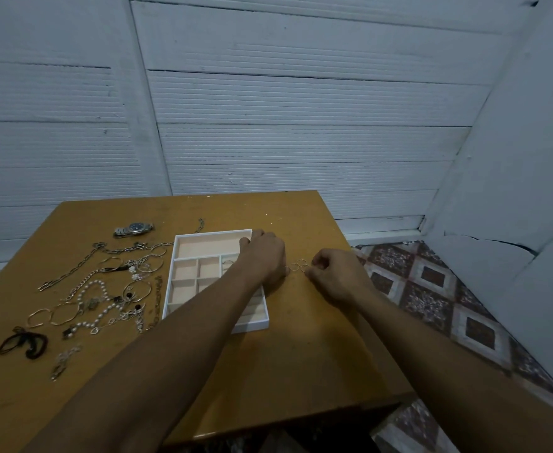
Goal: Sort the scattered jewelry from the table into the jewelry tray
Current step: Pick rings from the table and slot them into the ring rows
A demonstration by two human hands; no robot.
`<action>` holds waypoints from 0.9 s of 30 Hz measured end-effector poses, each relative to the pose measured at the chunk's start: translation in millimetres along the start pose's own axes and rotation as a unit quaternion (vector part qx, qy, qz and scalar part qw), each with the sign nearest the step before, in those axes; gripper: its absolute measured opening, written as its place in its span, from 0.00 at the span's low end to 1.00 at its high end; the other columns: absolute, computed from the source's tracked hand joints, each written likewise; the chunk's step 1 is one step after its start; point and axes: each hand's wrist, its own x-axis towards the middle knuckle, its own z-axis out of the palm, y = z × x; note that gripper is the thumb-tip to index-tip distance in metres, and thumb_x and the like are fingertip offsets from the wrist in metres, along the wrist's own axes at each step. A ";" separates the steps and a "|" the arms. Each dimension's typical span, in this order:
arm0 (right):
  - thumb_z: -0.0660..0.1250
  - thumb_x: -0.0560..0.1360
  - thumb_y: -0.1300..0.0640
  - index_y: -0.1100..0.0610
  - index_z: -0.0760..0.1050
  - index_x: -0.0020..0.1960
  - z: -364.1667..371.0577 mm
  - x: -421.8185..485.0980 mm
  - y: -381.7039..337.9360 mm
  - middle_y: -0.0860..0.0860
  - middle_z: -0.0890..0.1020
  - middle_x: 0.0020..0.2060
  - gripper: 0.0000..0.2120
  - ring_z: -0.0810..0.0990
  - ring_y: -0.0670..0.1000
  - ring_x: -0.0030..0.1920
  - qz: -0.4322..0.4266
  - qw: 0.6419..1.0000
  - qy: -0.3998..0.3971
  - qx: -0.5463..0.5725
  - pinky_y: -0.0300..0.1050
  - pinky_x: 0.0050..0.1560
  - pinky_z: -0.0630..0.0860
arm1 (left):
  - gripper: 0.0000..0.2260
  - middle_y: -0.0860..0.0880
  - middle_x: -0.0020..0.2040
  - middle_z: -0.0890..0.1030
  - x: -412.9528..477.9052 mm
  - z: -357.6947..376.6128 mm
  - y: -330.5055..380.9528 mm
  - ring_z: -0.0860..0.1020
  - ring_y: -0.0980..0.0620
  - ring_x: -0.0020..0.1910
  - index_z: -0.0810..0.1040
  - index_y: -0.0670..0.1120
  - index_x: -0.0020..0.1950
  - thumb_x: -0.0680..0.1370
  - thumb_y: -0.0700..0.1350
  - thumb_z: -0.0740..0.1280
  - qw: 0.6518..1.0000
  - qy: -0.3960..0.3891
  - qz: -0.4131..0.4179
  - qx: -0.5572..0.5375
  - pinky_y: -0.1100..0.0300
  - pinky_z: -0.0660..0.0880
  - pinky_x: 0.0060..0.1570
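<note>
On the brown bench (pixel 301 354) the white jewelry tray (pixel 213 233) sits near the middle, its peach-lined compartments mostly bare; one thin hoop (pixel 227 263) lies in a small compartment by the left wrist. The left hand (pixel 263 256) reaches across the tray's right side with its fingers bent down over the corner at 1 o'clock; whether its grip truly clasps the rim cannot be told. At 3 o'clock from the tray, just beside that hand, a few small rings (pixel 298 265) lie in a row on the bench. The right hand (pixel 337 276) rests at their right end, fingers curled in, and its grip is a tight pinch of thumb and forefinger on the outermost ring. At 9 o'clock from the tray, a tangle of chains and bangles (pixel 128 256) spreads over the bench, with a pearl string (pixel 103 287) looped through it. A wristwatch (pixel 134 229) lies at 10 o'clock, a short chain (pixel 199 225) at 12 o'clock and a black cord (pixel 23 344) far out at 8 o'clock.
</note>
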 end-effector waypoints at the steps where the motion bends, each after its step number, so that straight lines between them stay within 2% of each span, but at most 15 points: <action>1: 0.68 0.75 0.46 0.53 0.79 0.56 1.3 0.8 -2.3 0.48 0.80 0.47 0.14 0.77 0.48 0.47 -0.001 1.000 0.002 -0.007 0.45 0.48 0.76 | 0.08 0.48 0.58 0.76 -1.1 -2.4 -0.1 0.65 0.46 0.65 0.81 0.48 0.48 0.75 0.52 0.70 1.000 0.004 0.004 -0.001 0.47 0.64 0.62; 5: 0.67 0.76 0.46 0.52 0.79 0.55 5.2 3.5 -9.3 0.48 0.80 0.49 0.13 0.76 0.48 0.48 -0.001 0.999 0.014 -0.051 0.44 0.49 0.76 | 0.04 0.53 0.48 0.81 -4.9 -18.4 -5.5 0.74 0.50 0.55 0.79 0.51 0.42 0.74 0.50 0.70 0.999 0.023 0.014 -0.033 0.50 0.69 0.59; 8: 0.67 0.76 0.50 0.54 0.80 0.54 6.4 6.8 -11.8 0.49 0.81 0.50 0.10 0.77 0.50 0.49 0.012 0.999 0.005 -0.049 0.48 0.51 0.77 | 0.04 0.51 0.45 0.83 -8.4 -34.1 -14.9 0.80 0.51 0.49 0.78 0.49 0.41 0.73 0.46 0.72 0.993 -0.030 0.032 -0.105 0.51 0.77 0.53; 13: 0.67 0.77 0.55 0.54 0.79 0.50 3.2 13.5 -14.3 0.50 0.81 0.47 0.05 0.77 0.51 0.49 0.054 0.998 -0.038 -0.015 0.46 0.50 0.76 | 0.04 0.48 0.43 0.84 -25.1 -64.2 -30.6 0.82 0.52 0.40 0.80 0.45 0.42 0.73 0.43 0.73 0.986 -0.109 0.026 -0.123 0.57 0.77 0.45; 17: 0.68 0.76 0.57 0.54 0.73 0.45 0.7 12.5 -16.0 0.52 0.79 0.44 0.04 0.77 0.52 0.46 0.061 0.997 -0.047 0.013 0.48 0.47 0.74 | 0.06 0.52 0.42 0.85 -34.2 -81.3 -47.6 0.82 0.55 0.35 0.78 0.48 0.39 0.74 0.41 0.72 0.972 -0.192 -0.017 -0.133 0.63 0.74 0.33; 19: 0.68 0.76 0.58 0.55 0.72 0.43 -0.4 10.4 -16.2 0.52 0.79 0.43 0.06 0.77 0.53 0.45 0.053 0.997 -0.043 0.030 0.49 0.45 0.74 | 0.07 0.51 0.43 0.85 -37.7 -87.2 -54.7 0.81 0.56 0.34 0.77 0.48 0.38 0.74 0.41 0.72 0.967 -0.215 -0.033 -0.136 0.64 0.72 0.32; 23: 0.70 0.74 0.60 0.57 0.76 0.43 -7.8 5.0 -16.2 0.48 0.80 0.38 0.04 0.78 0.50 0.42 0.038 0.998 -0.033 0.043 0.48 0.44 0.75 | 0.05 0.50 0.39 0.84 -47.6 -94.8 -66.4 0.79 0.56 0.33 0.80 0.47 0.40 0.74 0.42 0.73 0.964 -0.222 -0.063 -0.128 0.64 0.73 0.32; 27: 0.73 0.72 0.59 0.54 0.78 0.41 -15.0 -2.3 -19.1 0.47 0.80 0.36 0.04 0.79 0.47 0.39 0.039 0.995 -0.017 0.093 0.43 0.40 0.76 | 0.03 0.49 0.37 0.81 -58.1 -92.5 -78.7 0.78 0.55 0.32 0.82 0.46 0.42 0.75 0.40 0.72 0.966 -0.216 -0.095 -0.105 0.65 0.74 0.30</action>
